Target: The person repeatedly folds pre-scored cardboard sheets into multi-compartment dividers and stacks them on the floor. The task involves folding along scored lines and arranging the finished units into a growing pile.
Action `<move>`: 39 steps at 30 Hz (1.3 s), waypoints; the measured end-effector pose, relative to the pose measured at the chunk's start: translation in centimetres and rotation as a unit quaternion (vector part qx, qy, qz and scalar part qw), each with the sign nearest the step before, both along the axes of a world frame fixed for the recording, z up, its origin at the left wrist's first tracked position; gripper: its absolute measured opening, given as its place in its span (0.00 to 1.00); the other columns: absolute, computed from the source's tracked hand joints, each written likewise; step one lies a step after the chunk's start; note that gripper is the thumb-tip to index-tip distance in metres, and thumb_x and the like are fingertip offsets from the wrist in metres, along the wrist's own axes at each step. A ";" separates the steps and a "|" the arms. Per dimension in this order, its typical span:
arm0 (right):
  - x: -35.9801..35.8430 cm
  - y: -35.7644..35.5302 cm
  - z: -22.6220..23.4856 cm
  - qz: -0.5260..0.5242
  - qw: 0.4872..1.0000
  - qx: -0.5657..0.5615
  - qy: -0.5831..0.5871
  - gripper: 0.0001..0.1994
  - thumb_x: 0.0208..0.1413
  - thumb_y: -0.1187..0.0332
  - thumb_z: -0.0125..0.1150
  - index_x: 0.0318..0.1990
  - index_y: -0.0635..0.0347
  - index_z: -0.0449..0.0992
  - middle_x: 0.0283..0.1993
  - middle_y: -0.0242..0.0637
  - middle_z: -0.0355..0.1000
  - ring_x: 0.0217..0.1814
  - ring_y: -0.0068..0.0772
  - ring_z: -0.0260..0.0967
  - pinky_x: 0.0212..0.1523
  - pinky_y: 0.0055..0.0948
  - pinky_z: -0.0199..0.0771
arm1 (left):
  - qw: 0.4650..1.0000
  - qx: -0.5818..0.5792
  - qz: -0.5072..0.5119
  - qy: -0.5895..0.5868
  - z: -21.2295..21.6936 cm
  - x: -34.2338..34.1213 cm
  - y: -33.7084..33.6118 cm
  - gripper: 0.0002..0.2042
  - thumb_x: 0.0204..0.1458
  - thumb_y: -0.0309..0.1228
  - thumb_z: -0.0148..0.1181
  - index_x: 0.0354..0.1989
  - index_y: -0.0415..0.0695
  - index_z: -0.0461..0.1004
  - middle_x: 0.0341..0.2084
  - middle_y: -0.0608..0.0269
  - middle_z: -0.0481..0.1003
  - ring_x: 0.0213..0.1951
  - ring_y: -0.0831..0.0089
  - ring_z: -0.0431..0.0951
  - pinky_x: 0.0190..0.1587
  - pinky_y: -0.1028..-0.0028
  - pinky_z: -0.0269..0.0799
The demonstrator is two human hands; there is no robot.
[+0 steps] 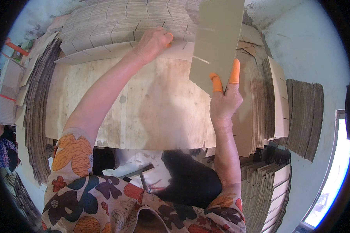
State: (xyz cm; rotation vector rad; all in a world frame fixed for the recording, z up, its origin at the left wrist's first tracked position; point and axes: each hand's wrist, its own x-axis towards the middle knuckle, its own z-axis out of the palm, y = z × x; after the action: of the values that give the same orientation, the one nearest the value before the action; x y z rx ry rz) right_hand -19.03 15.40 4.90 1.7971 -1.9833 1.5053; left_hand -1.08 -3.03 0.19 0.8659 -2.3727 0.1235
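Observation:
My right hand (226,99) grips the lower end of a grey-brown cardboard sheet (217,39) with a pale slot in it, raised upright above the table's right side. Orange finger covers sit on two of its digits. At the far side of the table, my left hand (153,43) is closed at the top edge of a long slotted cardboard strip (116,51), fingers curled and partly hidden; one orange cover shows. This strip stands along the front of a wide stack of slotted cardboard (120,23), leaning slightly away from it.
Beneath my arms is a pale wooden tabletop (151,105). Cardboard stacks line the left (41,101) and right (260,101); another stack (305,116) leans on the right wall. More slotted pieces (264,190) stand low at right. A bright opening (332,167) is far right.

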 end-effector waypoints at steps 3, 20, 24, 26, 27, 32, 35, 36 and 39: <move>0.0 0.4 0.3 -0.009 1.000 0.017 0.009 0.34 0.50 0.80 0.60 0.65 0.59 0.53 0.32 0.38 0.77 0.22 0.23 0.69 0.26 0.21 0.71 | 0.994 0.067 0.066 -0.048 0.1 -0.3 -0.4 0.05 0.42 0.29 0.60 0.23 0.42 0.72 0.25 0.58 0.72 0.35 0.61 0.71 0.38 0.65 0.69; 0.4 0.8 -0.3 -0.016 0.999 0.007 0.029 0.34 0.50 0.78 0.61 0.65 0.57 0.55 0.32 0.41 0.76 0.22 0.25 0.70 0.26 0.22 0.71 | 0.992 -0.037 -0.003 -0.118 0.9 -0.3 -0.6 0.11 0.46 0.25 0.52 0.39 0.41 0.70 0.33 0.60 0.72 0.40 0.64 0.72 0.43 0.68 0.68; 0.4 0.9 -0.3 -0.025 0.999 0.007 0.038 0.34 0.50 0.77 0.61 0.65 0.57 0.54 0.32 0.42 0.76 0.23 0.27 0.72 0.26 0.24 0.72 | 0.983 -0.168 -0.075 -0.008 0.7 0.3 -0.7 0.07 0.46 0.23 0.50 0.34 0.42 0.70 0.36 0.59 0.71 0.40 0.64 0.72 0.42 0.68 0.68; 0.3 0.9 -0.4 -0.035 0.998 0.013 0.046 0.34 0.50 0.77 0.61 0.65 0.56 0.54 0.32 0.42 0.76 0.24 0.28 0.72 0.26 0.25 0.72 | 0.994 -0.076 -0.038 -0.073 0.8 0.2 -0.4 0.07 0.46 0.25 0.52 0.34 0.44 0.72 0.34 0.61 0.73 0.39 0.64 0.72 0.44 0.68 0.67; 0.2 0.8 -0.3 -0.040 0.998 0.016 0.052 0.35 0.50 0.77 0.61 0.66 0.56 0.53 0.32 0.42 0.76 0.24 0.28 0.73 0.26 0.26 0.72 | 0.994 -0.030 -0.019 -0.105 0.9 0.1 -0.3 0.07 0.45 0.26 0.52 0.34 0.45 0.74 0.33 0.62 0.74 0.38 0.64 0.72 0.45 0.68 0.67; 0.7 0.7 -0.3 -0.010 0.999 -0.012 0.038 0.34 0.50 0.76 0.61 0.65 0.55 0.54 0.29 0.44 0.74 0.21 0.33 0.70 0.23 0.29 0.71 | 0.979 0.092 -0.041 -0.179 0.6 -0.2 0.5 0.04 0.43 0.24 0.55 0.28 0.43 0.73 0.22 0.57 0.74 0.32 0.59 0.76 0.37 0.63 0.70; 0.6 0.9 -0.8 -0.005 0.999 0.016 0.044 0.34 0.50 0.76 0.61 0.65 0.55 0.55 0.26 0.44 0.72 0.19 0.37 0.69 0.22 0.30 0.70 | 0.970 0.136 -0.053 -0.192 0.7 -0.5 1.3 0.04 0.41 0.23 0.55 0.27 0.41 0.73 0.20 0.54 0.74 0.29 0.56 0.76 0.33 0.60 0.71; 0.6 1.0 -0.9 -0.005 0.998 0.031 0.046 0.34 0.50 0.76 0.61 0.65 0.55 0.54 0.25 0.44 0.72 0.19 0.38 0.69 0.22 0.31 0.70 | 0.967 0.146 -0.053 -0.203 0.8 -0.5 1.8 0.04 0.41 0.22 0.55 0.26 0.41 0.74 0.20 0.54 0.74 0.29 0.55 0.77 0.32 0.59 0.71; 0.5 1.0 -0.8 -0.002 0.997 0.047 0.066 0.33 0.51 0.75 0.61 0.65 0.55 0.54 0.22 0.42 0.70 0.20 0.41 0.69 0.22 0.33 0.71 | 0.969 0.107 -0.067 -0.211 1.2 -1.0 3.2 0.05 0.40 0.21 0.55 0.27 0.41 0.74 0.20 0.55 0.75 0.29 0.55 0.77 0.32 0.60 0.72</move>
State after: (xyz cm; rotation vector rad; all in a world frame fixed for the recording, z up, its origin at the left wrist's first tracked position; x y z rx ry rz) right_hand -18.50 16.44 4.09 1.8740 -2.0232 1.2756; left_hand -2.05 0.14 1.41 0.8382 -2.8776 -0.0065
